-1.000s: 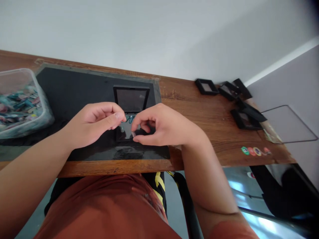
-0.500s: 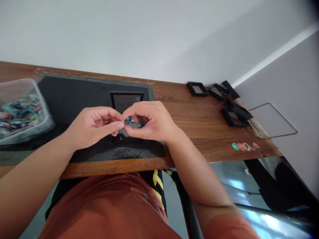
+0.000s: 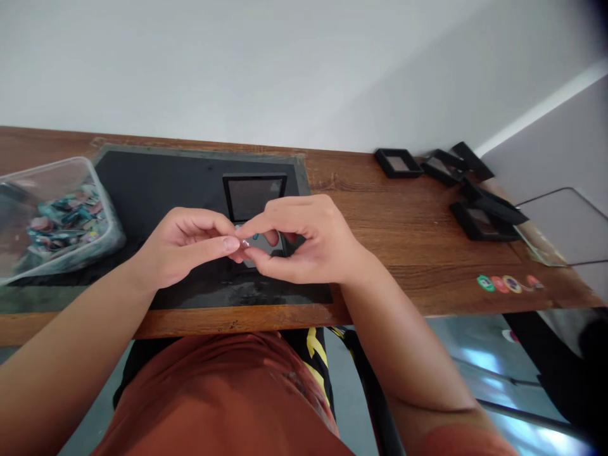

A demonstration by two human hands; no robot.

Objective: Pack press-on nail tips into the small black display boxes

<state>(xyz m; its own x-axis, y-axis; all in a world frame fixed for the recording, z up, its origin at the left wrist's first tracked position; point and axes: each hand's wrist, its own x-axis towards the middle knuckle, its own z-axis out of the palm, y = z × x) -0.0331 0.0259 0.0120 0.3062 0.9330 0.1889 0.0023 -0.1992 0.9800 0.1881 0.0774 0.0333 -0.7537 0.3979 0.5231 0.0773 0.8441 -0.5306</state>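
In front of my chest, my left hand point(image 3: 192, 246) is closed in a pinch, thumb against fingers, on a small shiny piece point(image 3: 245, 243). The thumb and forefinger of my right hand point(image 3: 306, 239) pinch the same piece from the other side; its kind is too small to make out. Just behind and below the hands stands a black box point(image 3: 255, 178) with its windowed lid raised. A pale inside with a bit of teal shows between my right fingers. My hands hide most of the box's lower part.
A clear plastic tub point(image 3: 108, 218) of small teal and pink pieces stands at the left on a dark mat point(image 3: 156, 183). Several black boxes point(image 3: 398, 163) lie at the back right of the wooden table point(image 3: 380, 221). Round coloured stickers point(image 3: 498, 284) are near its right front edge.
The view has swung slightly left, so everything appears further right. Both hands keep their pinch on the small shiny piece, with slight finger shifts.
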